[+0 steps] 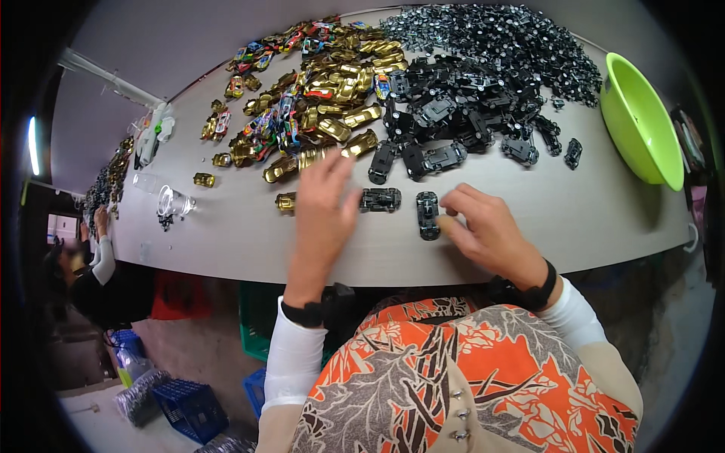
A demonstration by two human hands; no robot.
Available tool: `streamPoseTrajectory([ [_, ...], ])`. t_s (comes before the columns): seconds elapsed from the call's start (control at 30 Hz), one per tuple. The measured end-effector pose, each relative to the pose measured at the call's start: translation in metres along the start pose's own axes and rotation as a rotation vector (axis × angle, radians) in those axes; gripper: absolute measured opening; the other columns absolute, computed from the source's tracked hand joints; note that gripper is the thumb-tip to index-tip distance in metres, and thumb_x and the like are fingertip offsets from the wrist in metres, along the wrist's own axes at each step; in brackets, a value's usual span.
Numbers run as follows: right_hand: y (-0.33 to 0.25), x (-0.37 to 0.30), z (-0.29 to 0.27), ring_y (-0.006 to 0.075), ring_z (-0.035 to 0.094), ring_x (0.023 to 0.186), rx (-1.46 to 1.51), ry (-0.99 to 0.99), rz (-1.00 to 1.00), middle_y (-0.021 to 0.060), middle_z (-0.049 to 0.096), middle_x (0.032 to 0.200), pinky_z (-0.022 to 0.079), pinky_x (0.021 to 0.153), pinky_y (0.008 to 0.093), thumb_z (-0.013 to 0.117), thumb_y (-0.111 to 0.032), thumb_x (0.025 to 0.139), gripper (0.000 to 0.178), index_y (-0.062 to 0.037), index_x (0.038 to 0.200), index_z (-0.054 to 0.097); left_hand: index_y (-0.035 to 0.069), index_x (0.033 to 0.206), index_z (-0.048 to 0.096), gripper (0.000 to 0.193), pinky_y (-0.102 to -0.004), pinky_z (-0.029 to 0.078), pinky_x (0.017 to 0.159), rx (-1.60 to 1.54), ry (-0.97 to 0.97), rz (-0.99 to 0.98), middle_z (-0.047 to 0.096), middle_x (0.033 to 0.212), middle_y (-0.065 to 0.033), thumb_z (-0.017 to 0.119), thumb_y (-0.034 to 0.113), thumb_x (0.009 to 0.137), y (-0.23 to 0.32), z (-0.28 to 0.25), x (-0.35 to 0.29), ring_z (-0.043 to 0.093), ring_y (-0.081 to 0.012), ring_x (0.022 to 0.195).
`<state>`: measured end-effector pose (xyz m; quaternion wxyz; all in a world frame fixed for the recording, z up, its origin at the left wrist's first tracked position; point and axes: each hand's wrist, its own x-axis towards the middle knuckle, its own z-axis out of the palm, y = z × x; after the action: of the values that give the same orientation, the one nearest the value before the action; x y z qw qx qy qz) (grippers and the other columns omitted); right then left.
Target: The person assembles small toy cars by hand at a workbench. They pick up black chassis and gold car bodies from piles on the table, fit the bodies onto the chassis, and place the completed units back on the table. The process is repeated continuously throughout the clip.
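Note:
My left hand point(325, 208), slightly blurred, is over the table at the near edge of the gold car bodies, fingers stretched out and nothing visible in them. Beside its wrist a gold toy car body point(285, 202) is partly covered by the hand. Just right of its thumb lies a black toy car chassis point(381, 199), placed sideways. Another black chassis point(428, 216) lies lengthwise in front of me. My right hand point(487, 230) is at that chassis's right side, thumb and fingers apart, close to it; whether they touch I cannot tell.
Behind my hands lie heaps of gold and coloured car bodies point(332, 83), black chassis point(453, 98) and small black-and-silver parts point(498, 30). A green basin point(642, 121) stands tilted at right; a clear cup point(174, 201) lies at left. Another person's arm point(104, 257) shows far left.

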<state>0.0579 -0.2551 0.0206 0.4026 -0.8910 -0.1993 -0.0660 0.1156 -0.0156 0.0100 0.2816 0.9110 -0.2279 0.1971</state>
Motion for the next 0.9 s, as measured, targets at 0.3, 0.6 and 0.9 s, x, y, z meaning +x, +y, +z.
streamPoseTrajectory([
  [0.3,-0.002,0.013,0.025,0.0359,0.058,0.069,-0.316,-0.092,0.080,0.0175,0.051,0.093,0.048,0.060,0.0439,0.065,-0.016,0.071,0.039,-0.0043,0.104,0.049,0.003,0.096,0.062,0.033,-0.0328,0.043,0.068,-0.099,-0.108,-0.108,0.055,0.090,-0.0110,0.070,0.005,0.064,0.016,0.013,-0.027,0.053,-0.0263,0.082],
  [0.6,-0.008,0.033,0.014,0.0337,0.057,0.071,0.034,-0.012,0.002,0.0134,0.055,0.089,0.047,0.062,0.0404,0.062,-0.004,0.072,0.029,-0.0032,0.100,0.054,0.000,0.095,0.059,0.030,-0.0247,0.044,0.070,-0.547,-0.027,-0.366,0.053,0.088,-0.0059,0.063,-0.004,0.065,0.024,0.000,-0.041,0.054,-0.0150,0.081],
  [0.9,-0.017,0.128,0.091,0.0319,0.058,0.078,-0.277,-0.077,-0.455,0.0146,0.050,0.088,0.048,0.063,0.0419,0.055,-0.001,0.071,0.014,-0.0017,0.084,0.050,-0.004,0.102,0.058,0.032,-0.0231,0.046,0.079,-0.835,0.009,-0.692,0.059,0.094,-0.0048,0.059,-0.009,0.070,0.006,-0.018,-0.079,0.057,-0.0098,0.085],
])
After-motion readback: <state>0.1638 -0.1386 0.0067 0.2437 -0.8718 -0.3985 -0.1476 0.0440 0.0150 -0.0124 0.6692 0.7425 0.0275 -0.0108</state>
